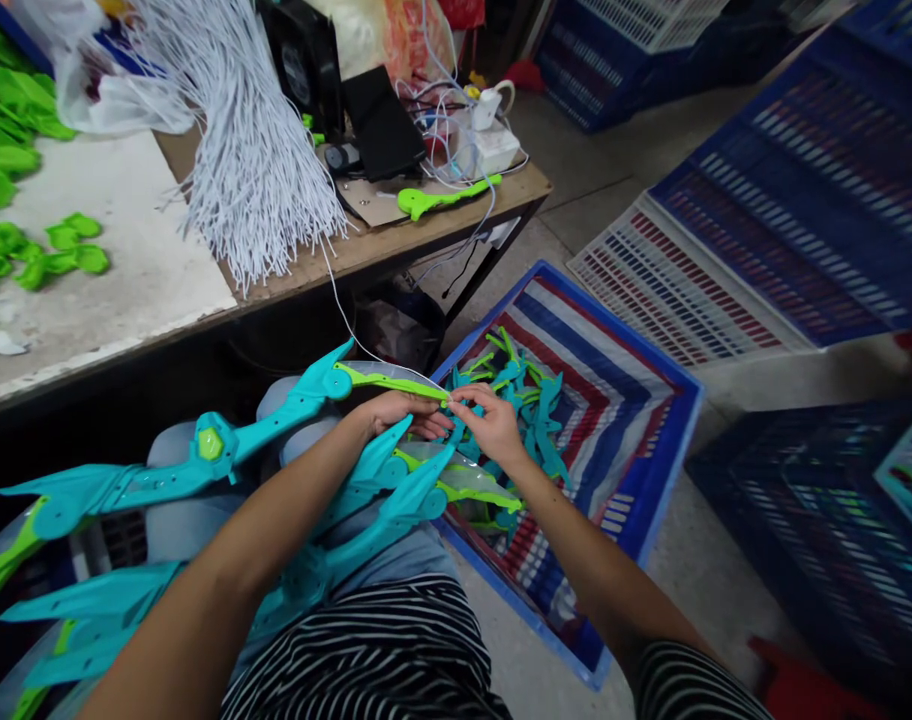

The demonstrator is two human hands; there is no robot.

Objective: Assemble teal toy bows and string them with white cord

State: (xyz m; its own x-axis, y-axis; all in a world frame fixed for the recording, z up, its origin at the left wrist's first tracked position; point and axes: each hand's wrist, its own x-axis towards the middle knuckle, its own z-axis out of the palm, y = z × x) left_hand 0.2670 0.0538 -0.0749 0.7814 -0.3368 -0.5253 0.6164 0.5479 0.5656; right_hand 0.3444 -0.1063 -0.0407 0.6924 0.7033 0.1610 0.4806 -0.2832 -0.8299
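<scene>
A turquoise toy bow (272,440) with lime-green limbs lies across my lap. My left hand (407,412) is closed around the end of its upper green limb (385,380). At that tip, my right hand (490,420) pinches a thin white cord (345,318), which runs back up to the table. The cord's very end is hidden by my fingers. More turquoise bows (388,510) rest on my legs below my left forearm.
A thick bundle of white cords (246,150) hangs over the table edge, near lime-green parts (6,160) and a loose green limb (448,197). Beside my legs stands a blue crate (651,480) with a striped liner, holding several bows. More crates (801,190) stand at right.
</scene>
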